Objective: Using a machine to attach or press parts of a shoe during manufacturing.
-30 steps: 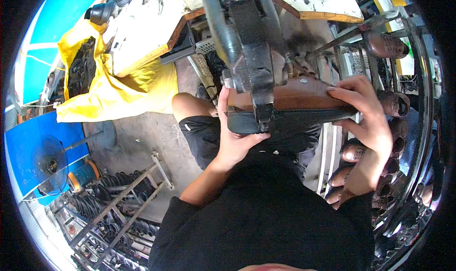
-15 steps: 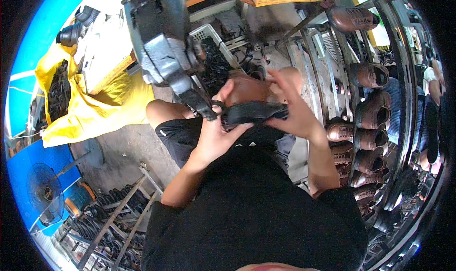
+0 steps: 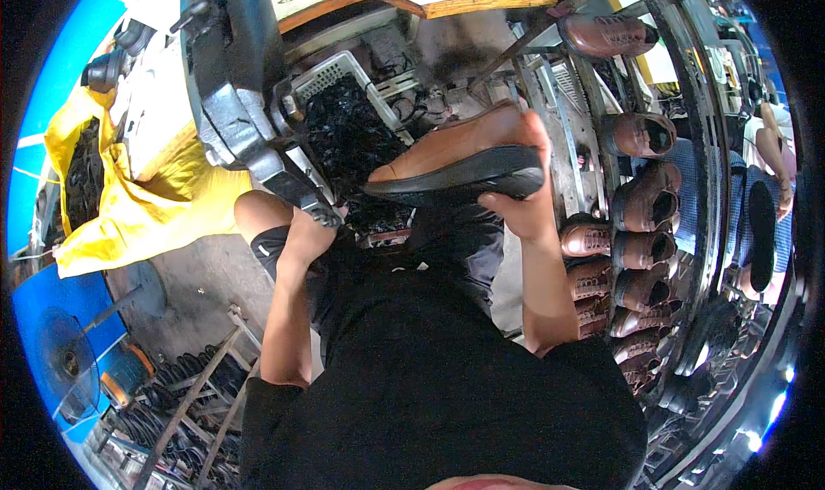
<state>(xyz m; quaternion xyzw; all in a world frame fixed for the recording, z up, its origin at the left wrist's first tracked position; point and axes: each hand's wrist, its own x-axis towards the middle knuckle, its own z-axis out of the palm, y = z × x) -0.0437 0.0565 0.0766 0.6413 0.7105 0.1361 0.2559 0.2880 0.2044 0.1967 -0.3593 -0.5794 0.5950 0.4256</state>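
Observation:
A brown leather shoe (image 3: 460, 146) with a thick black sole (image 3: 464, 178) is held sideways above my lap, toe to the left. My right hand (image 3: 531, 206) is closed round its heel end, thumb against the sole. My left hand (image 3: 305, 239) is lower and to the left, up against the narrow metal tip of a machine arm (image 3: 288, 185). That tip hides most of the left fingers, so I cannot see whether they hold anything.
Beyond the shoe stands a pale plastic crate (image 3: 348, 65) of black scraps. A yellow sack (image 3: 155, 219) hangs at the left, above a fan (image 3: 69, 361). Brown shoes (image 3: 644, 198) fill a metal rack at the right. A worktable edge (image 3: 412, 7) crosses the top.
Both hands were on the shoe; now only my right hand holds it, the shoe's side and sole turned into view. My left hand has moved down and left, off the shoe.

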